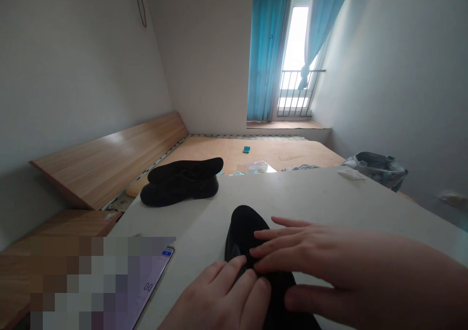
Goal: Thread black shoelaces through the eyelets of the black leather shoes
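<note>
On the white table (300, 196), the black shoe (245, 223) is being handled, apparently unfinished, by the left hand (223, 296) (fingers curled, pinch indeterminable) and the right hand (321, 257) (fingers spread); the black footwear (179, 191) beyond-left of it is untouched.

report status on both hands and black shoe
Left hand: fingers curled on near black shoe. Right hand: fingers spread over it. Other black footwear and lit screen off left, clear of hands.

Daylight came through the window (298, 42), its panes blown out to white. The walls sat in soft grey shade, a dull sheen lay on the headboard (120, 149), the shoes (181, 186) sank into near-black, and blocky pixels masked the lower left.
</note>
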`<state>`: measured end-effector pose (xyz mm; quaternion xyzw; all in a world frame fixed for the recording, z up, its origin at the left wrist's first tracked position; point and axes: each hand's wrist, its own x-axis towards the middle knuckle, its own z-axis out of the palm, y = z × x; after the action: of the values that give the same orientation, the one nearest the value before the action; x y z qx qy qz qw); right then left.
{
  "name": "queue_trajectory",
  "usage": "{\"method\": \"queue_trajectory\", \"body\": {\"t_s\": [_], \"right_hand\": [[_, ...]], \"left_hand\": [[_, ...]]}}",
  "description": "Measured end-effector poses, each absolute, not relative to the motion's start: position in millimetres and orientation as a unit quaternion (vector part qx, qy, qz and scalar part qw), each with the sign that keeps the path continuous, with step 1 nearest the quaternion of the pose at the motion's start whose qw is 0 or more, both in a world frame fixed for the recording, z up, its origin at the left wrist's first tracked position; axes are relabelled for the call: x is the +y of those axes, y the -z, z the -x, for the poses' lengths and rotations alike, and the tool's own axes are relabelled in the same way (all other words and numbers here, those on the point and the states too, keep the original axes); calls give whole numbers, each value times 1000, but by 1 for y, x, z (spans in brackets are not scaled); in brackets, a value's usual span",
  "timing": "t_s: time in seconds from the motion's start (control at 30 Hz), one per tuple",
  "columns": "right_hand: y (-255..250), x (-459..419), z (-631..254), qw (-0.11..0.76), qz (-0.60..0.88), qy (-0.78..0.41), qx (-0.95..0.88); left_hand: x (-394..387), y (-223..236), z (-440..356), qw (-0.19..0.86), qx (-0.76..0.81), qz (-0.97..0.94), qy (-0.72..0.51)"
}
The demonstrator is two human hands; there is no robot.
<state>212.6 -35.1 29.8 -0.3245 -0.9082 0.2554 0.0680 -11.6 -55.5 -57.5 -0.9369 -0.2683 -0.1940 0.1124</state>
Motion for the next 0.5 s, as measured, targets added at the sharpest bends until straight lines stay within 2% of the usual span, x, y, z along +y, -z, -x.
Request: {"method": "queue_trajectory", "body": {"t_s": [0.23,0.5], "right_hand": [[-20,-49,-229,204,415,-225,-857],[63,-84,-263,287,432,-288,-805]], "left_hand": [[-47,63,11,145,-221,953,149],[-42,67,4,175,-198,945,194]]}}
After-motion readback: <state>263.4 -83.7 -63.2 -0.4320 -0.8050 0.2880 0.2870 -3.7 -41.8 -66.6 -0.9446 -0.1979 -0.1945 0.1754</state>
